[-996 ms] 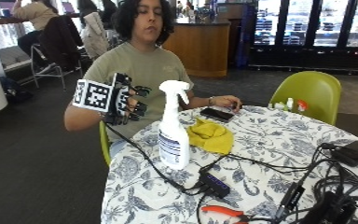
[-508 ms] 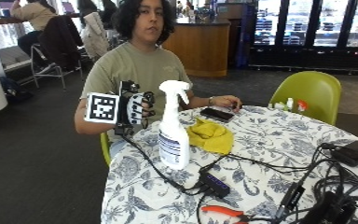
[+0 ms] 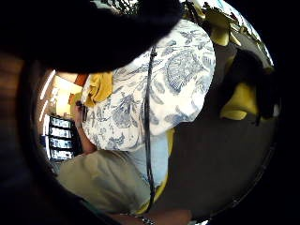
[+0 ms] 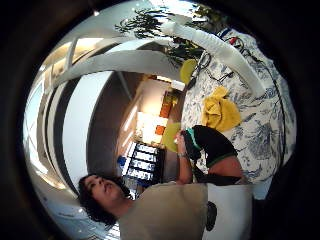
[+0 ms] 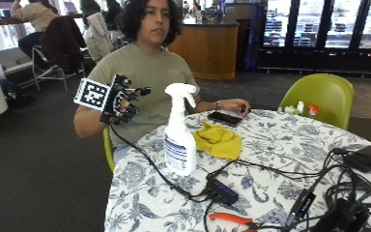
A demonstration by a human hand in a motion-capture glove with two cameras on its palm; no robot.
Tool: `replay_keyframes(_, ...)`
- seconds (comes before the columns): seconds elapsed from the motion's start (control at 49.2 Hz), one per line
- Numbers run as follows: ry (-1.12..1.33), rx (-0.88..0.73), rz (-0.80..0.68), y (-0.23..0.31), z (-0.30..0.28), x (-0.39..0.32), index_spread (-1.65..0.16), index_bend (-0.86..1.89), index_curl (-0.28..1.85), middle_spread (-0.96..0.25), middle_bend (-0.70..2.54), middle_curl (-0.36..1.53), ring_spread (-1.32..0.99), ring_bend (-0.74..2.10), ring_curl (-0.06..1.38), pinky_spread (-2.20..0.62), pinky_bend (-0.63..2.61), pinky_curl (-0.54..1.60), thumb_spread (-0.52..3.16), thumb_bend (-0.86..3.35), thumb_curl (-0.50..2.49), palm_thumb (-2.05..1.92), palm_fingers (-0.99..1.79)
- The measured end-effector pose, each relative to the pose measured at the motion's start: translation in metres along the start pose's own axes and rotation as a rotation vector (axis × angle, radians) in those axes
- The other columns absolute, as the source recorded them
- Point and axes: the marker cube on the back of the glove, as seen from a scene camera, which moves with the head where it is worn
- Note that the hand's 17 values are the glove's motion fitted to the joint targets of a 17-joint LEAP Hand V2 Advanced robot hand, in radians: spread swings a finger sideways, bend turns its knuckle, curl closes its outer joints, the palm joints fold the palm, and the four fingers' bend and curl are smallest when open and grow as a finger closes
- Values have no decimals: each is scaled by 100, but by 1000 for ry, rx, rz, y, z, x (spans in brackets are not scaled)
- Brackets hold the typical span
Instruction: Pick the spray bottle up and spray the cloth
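On the tabletop, near its edge closest to the person, the spray bottle stands upright and untouched; the yellow cloth lies crumpled just beside it, at about 2 o'clock from the bottle's base as the outside view shows it. Gloved right hand is raised off the table edge, at roughly 10 o'clock from the bottle and level with its trigger head, apart from it. Fingers spread and only lightly bent, holding nothing. The bare hand rests on the tabletop by a dark phone, beyond the cloth. Step in hand, by my reading: the approach to pick up the bottle; no grasp made yet, nothing sprayed. Next move calls for bringing the hand across to the bottle's neck, closing round it below the head with a finger free for the trigger, then lifting and turning the nozzle toward the cloth (nozzle currently points toward the 3 o'clock side, so little turning looks needed). Bottle: translucent white, tall, white trigger head, printed label low on the body; fill level not legible. A tall narrow bottle may tip if nudged at the top. A black cable runs over the table edge close to the base and could snag.
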Motion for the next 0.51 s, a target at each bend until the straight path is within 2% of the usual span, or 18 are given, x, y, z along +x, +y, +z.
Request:
replay_keyframes(0.081,-72,168,49,0,20,-8,-29,13,33,6,34,44,1,51,39,14,54,41,109,-2,44,71,30)
replay_keyframes(0.142,-145,195,104,1,36,-18,-29,13,32,7,33,43,2,52,38,16,51,39,105,1,46,79,34)
replay_keyframes(0.244,-193,250,-49,-8,56,-27,-28,12,30,7,32,42,2,52,37,18,48,37,101,3,48,89,35)
replay_keyframes(0.305,-167,304,-63,-26,62,-33,-27,11,29,7,31,42,2,51,37,18,46,37,99,3,48,93,36)
replay_keyframes(0.508,-113,488,179,-107,71,-33,-23,9,25,7,32,41,2,53,38,19,39,35,93,-1,49,98,34)
